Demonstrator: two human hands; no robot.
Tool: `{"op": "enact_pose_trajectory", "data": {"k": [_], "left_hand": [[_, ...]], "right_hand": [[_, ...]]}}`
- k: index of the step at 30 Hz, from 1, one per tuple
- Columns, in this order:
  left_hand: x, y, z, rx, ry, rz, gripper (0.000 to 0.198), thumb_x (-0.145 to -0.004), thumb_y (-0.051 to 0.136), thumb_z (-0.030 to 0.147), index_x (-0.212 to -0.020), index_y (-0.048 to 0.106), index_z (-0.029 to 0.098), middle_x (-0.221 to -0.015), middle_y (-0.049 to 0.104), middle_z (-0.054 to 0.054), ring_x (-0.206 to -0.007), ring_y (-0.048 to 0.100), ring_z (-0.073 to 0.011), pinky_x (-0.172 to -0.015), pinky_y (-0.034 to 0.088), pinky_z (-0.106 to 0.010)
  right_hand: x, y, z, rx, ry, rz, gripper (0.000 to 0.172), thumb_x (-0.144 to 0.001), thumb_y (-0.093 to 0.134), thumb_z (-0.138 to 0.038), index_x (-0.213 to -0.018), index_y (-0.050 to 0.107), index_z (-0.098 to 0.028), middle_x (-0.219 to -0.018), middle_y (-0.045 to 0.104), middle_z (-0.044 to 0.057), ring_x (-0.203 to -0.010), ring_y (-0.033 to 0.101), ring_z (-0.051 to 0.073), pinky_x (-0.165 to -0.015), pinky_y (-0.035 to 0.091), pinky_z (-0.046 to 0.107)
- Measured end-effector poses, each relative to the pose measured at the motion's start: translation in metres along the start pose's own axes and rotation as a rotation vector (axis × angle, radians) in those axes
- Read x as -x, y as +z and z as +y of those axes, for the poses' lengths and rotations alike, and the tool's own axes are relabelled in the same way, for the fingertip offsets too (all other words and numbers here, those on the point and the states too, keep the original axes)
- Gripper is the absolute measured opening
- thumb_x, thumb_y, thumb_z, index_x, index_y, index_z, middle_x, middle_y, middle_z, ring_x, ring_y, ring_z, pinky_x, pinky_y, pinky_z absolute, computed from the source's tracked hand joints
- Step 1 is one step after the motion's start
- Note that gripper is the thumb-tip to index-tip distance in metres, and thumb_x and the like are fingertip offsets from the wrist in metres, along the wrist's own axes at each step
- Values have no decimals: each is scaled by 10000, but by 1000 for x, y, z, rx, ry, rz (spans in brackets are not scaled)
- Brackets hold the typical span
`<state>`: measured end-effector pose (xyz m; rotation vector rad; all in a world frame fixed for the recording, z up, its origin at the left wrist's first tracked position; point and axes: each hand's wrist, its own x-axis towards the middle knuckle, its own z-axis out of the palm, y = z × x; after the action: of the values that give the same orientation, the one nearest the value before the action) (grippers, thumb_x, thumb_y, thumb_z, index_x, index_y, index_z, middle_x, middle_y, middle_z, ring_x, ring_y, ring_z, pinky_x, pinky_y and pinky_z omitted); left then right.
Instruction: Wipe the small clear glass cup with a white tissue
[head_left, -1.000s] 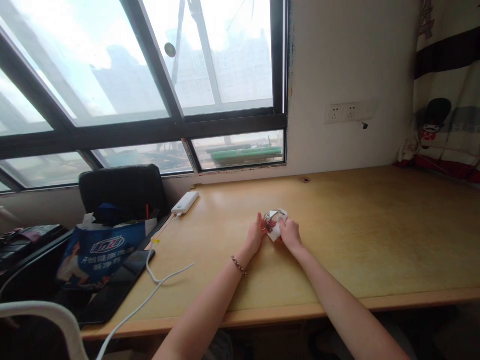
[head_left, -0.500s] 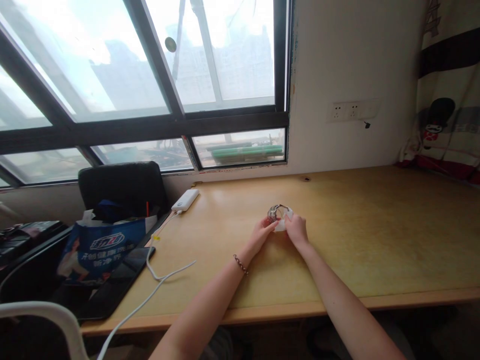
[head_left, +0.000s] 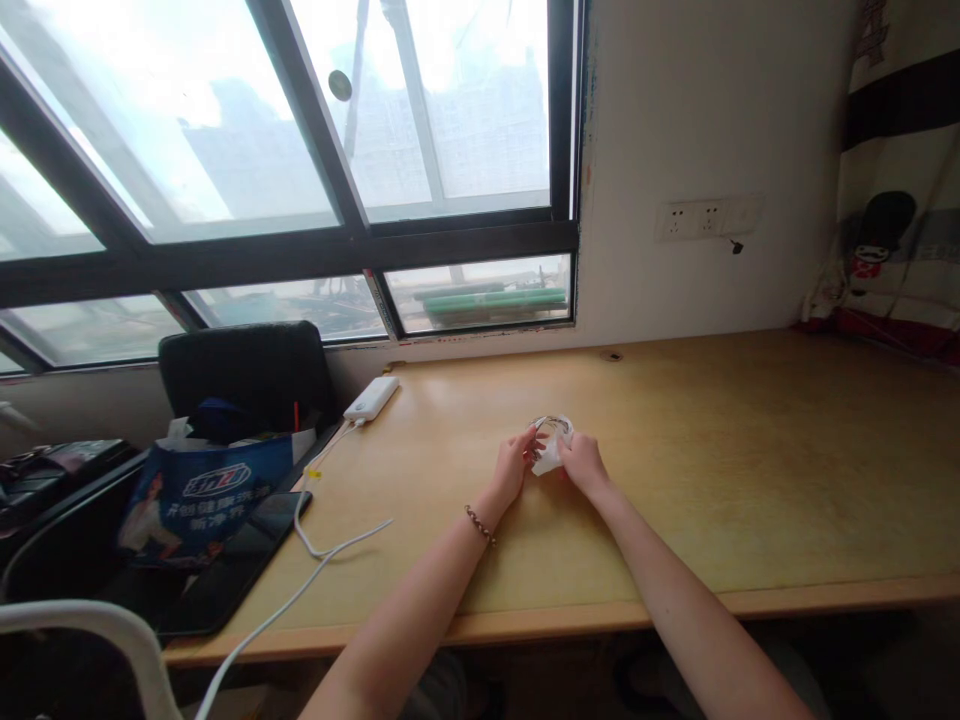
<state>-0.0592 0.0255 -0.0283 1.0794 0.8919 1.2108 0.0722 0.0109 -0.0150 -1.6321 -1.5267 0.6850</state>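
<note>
Over the middle of the table, a silvery metal loop [head_left: 549, 420], which looks like a wristwatch on its metal band, is held up between my hands. My left hand [head_left: 514, 465] is closed on its left side, with some fingers inside the loop. A white tissue [head_left: 548, 461] hangs bunched at the loop's right side. My right hand [head_left: 584, 463] pinches the tissue against the band there. My fingers and the tissue hide much of the loop, so its face cannot be made out.
On the wooden table [head_left: 720, 460], a white power bank [head_left: 372, 398] lies at the far left with a white cable [head_left: 330, 553] trailing forward. A black tablet-like slab [head_left: 244, 560] lies at the left edge. Beyond it, a blue bag [head_left: 210, 500] rests on a black chair [head_left: 244, 370].
The loop has turned and shifted slightly left and toward me. My left fingers have moved into it, and the tissue now hangs lower in the middle.
</note>
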Motion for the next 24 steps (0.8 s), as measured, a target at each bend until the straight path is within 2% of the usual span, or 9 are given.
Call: {"op": "enact_pose_trajectory", "data": {"k": [3, 5, 7, 10, 12, 14, 16, 21, 24], "left_hand": [[1, 1, -1, -19, 18, -54, 463, -729, 509, 506, -864, 649, 86, -726, 604, -83, -631, 541, -146, -604, 410, -252], [3, 3, 1, -38, 44, -127, 474, -743, 497, 507, -917, 641, 91, -791, 614, -89, -704, 554, -165, -657, 413, -264], [6, 6, 5, -54, 62, -200, 466, -747, 513, 487, -982, 622, 99, -864, 619, -90, -768, 557, -179, -709, 409, -273], [9, 9, 9, -40, 39, -286, 496, -743, 537, 467, -1072, 573, 98, -876, 629, -92, -777, 568, -191, -745, 406, -297], [8, 9, 9, -7, 5, -303, 528, -749, 518, 487, -1094, 553, 88, -870, 634, -102, -751, 579, -197, -733, 415, -312], [7, 8, 7, 24, -22, -273, 548, -753, 492, 515, -1087, 553, 84, -913, 629, -121, -744, 586, -205, -708, 427, -318], [4, 6, 4, 44, -28, -226, 556, -751, 479, 536, -1063, 566, 83, -960, 619, -136, -769, 587, -216, -701, 435, -319], [-1, 3, -2, 62, -10, -173, 551, -750, 461, 560, -980, 608, 82, -944, 630, -143, -857, 578, -232, -784, 415, -327], [-4, 1, -3, 124, -58, -138, 586, -732, 438, 606, -908, 627, 81, -874, 643, -136, -783, 594, -219, -746, 427, -327]], "right_hand": [[1, -4, 0, 173, -73, 147, 260, -797, 413, -259, -884, 604, -105, -742, 653, 119, -676, 607, 185, -592, 412, 225], [2, -5, 0, 176, -57, 201, 296, -812, 389, -289, -840, 614, -99, -756, 652, 142, -703, 607, 195, -589, 410, 226], [1, -5, 0, 99, -7, 220, 371, -831, 342, -335, -765, 621, -100, -675, 645, 138, -636, 604, 187, -539, 408, 223], [1, -2, 2, -144, 147, 96, 455, -835, 299, -402, -702, 620, -108, -465, 576, 73, -418, 535, 151, -408, 374, 217], [0, -1, 2, -309, 214, -24, 383, -800, 378, -401, -747, 620, -110, -442, 559, 36, -349, 486, 128, -358, 345, 208], [1, -1, 2, -380, 208, -109, 298, -755, 466, -365, -805, 619, -115, -492, 586, 25, -349, 481, 116, -350, 336, 201], [1, -3, 0, -301, 171, -119, 268, -744, 487, -339, -815, 623, -120, -532, 606, 36, -371, 498, 120, -367, 343, 204], [5, -14, -5, 214, -88, 222, 266, -797, 434, -316, -800, 627, -133, -694, 650, 119, -608, 597, 183, -542, 399, 233], [6, -14, -7, 267, -167, 264, 283, -809, 423, -333, -816, 624, -134, -713, 652, 127, -670, 605, 201, -597, 406, 246]]}}
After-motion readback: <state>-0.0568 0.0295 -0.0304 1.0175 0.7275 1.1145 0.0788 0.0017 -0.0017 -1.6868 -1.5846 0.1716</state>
